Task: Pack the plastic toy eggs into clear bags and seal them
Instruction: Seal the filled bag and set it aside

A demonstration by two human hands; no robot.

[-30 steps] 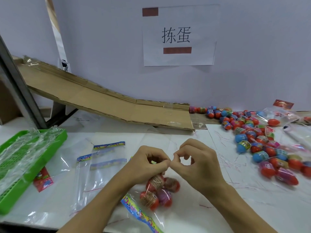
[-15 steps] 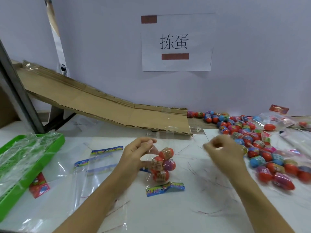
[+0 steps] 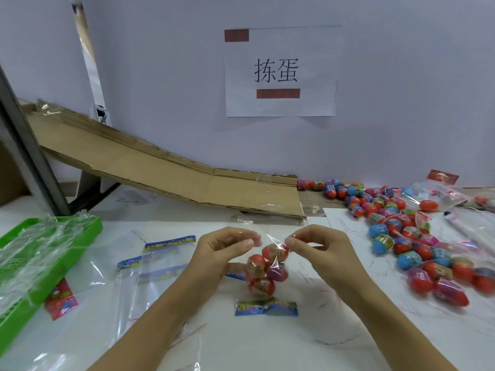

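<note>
Now we work over the white table (image 3: 267,344), with the big heap of loose colourful plastic toy eggs (image 3: 417,247) off to our right. Our clear plastic bag (image 3: 270,266) with the bright printed strip sits between our hands, holding a few red and purple eggs (image 3: 263,269). Our left hand (image 3: 225,253) pinches the bag's top on one side, and our right hand (image 3: 318,250) pinches the other side. We think we should pull the top flat, keep the eggs low, then press it shut evenly.

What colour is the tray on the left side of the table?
Bright green. The tray shows in the head view, with crinkled clear plastic lying over it.
</note>
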